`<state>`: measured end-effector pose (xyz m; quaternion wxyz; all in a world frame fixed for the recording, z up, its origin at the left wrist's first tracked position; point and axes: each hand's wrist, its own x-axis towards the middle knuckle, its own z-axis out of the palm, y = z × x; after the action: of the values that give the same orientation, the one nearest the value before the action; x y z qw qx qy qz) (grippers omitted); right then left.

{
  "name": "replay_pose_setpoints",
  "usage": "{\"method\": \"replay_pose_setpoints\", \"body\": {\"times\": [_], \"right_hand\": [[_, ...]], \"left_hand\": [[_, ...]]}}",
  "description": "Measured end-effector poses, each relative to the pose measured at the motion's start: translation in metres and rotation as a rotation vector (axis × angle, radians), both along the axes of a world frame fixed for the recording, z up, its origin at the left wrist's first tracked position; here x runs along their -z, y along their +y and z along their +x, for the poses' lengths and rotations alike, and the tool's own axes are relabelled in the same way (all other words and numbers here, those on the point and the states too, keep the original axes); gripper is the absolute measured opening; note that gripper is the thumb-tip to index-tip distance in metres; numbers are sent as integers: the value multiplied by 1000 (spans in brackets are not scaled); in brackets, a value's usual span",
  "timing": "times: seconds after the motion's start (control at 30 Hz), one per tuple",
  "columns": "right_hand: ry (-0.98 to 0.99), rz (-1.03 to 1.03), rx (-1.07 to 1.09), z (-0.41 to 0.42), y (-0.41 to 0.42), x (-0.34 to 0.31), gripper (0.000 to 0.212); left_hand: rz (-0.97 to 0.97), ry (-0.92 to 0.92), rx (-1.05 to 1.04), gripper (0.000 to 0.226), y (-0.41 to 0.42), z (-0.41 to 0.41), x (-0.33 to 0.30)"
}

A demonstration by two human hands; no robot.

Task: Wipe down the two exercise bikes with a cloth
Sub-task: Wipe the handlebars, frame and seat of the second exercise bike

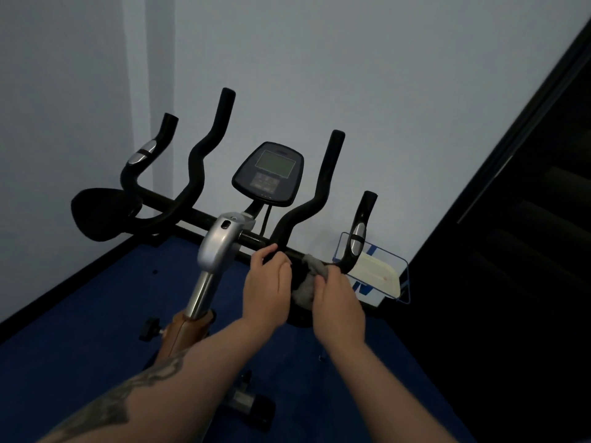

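Gripping the handlebar [256, 242], both hands work a grey cloth [307, 284].

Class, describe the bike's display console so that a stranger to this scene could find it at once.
Start at the black handlebar crossbar before the pale wall. Above its middle, between the two tall inner handles, the display console rises on a thin stem. It alone is a flat, rounded panel bearing a greenish screen.
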<state>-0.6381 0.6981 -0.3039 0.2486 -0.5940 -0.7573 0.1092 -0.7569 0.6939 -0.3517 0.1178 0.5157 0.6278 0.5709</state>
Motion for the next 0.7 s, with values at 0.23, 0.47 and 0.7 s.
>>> {"method": "replay_pose_setpoints", "body": {"times": [0.23,0.47,0.7], "right_hand": [[-243,-139,-8,6,13,-10,27],[-51,-22,58,5,-11,3,26],[-318,-275,-34,0,28,-32,25]], "left_hand": [[41,18,-41,35,1,0,3],[66,13,-24,34,1,0,4],[37,19,-46,38,0,0,2]]}}
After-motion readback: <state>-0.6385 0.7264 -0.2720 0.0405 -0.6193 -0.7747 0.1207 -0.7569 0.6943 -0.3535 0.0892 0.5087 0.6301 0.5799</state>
